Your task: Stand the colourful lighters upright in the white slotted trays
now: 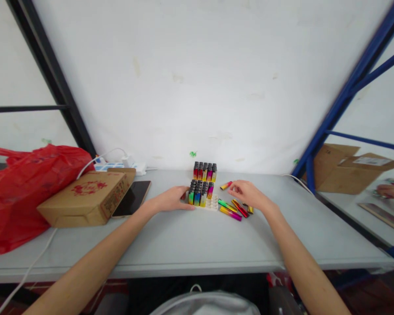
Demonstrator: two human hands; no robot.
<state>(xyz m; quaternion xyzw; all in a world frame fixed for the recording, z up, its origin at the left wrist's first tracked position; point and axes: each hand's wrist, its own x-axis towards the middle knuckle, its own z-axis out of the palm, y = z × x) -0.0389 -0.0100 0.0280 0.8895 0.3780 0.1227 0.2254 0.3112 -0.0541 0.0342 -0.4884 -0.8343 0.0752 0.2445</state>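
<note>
Black-topped lighters (197,194) with shiny coloured bodies stand upright in rows in a white holed tray (212,204). The tray's right part shows bare holes. My left hand (175,199) grips the tray's left side, thumb along the front edge and fingers behind; a dark red piece shows between them. My right hand (248,192) hovers over the table right of the tray, fingers loosely bent and apart. Just beyond its fingertips lies a pink-and-yellow lighter body (226,186); whether they touch is unclear. Nearer me lie several loose bodies, among them a yellow-and-purple one (230,213) and a red one (240,208).
Behind the tray stands another block of upright lighters (205,171). Leftward are a phone (132,199), a cardboard box (88,197), a red plastic bag (36,188) and a power strip (136,167). A blue frame (335,105) borders the right side; another person's hand (392,191) shows beyond it.
</note>
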